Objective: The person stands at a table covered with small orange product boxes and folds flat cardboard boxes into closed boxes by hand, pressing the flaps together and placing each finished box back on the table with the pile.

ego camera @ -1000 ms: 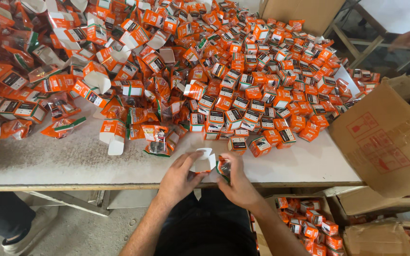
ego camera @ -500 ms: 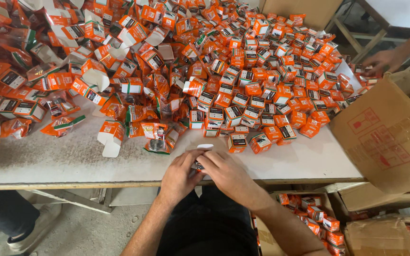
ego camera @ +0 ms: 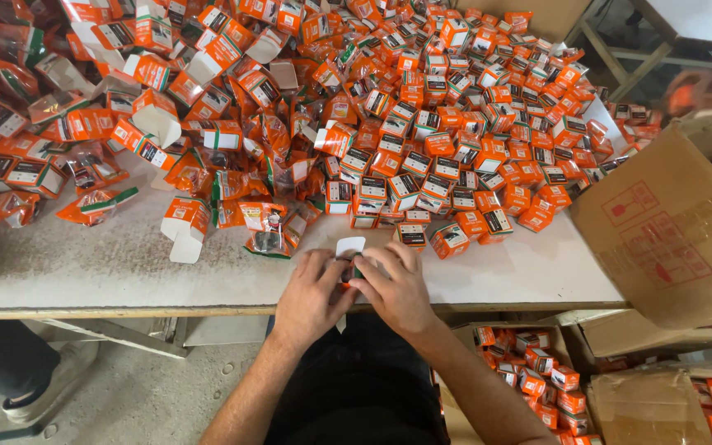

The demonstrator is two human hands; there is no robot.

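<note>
Compared with the earlier frame, both hands sit closer together at the near edge of the desk, and the small box is now almost covered by them. Left-hand fingers and right-hand fingers are curled shut around one small orange box, whose white end flap stands up and open above the knuckles. The left hand presses the box from its left side while the right hand wraps it from the right and above; this two-sided hold appears to steady the box so that its flap can be worked. The box lies directly between the fingertips, touching both hands, just above the desk edge; what is inside it cannot be seen. Just beyond the fingers lie a clear bag with a dark part and an opened orange box with a white flap, both within easy reach. Farther out, the heap of closed orange boxes covers the right and middle of the desk, while flattened or open cartons and bags spread across the left. A large brown cardboard box leans at the right desk end, and a carton of orange boxes stands on the floor below. Another person's blurred hand shows at the far right.
</note>
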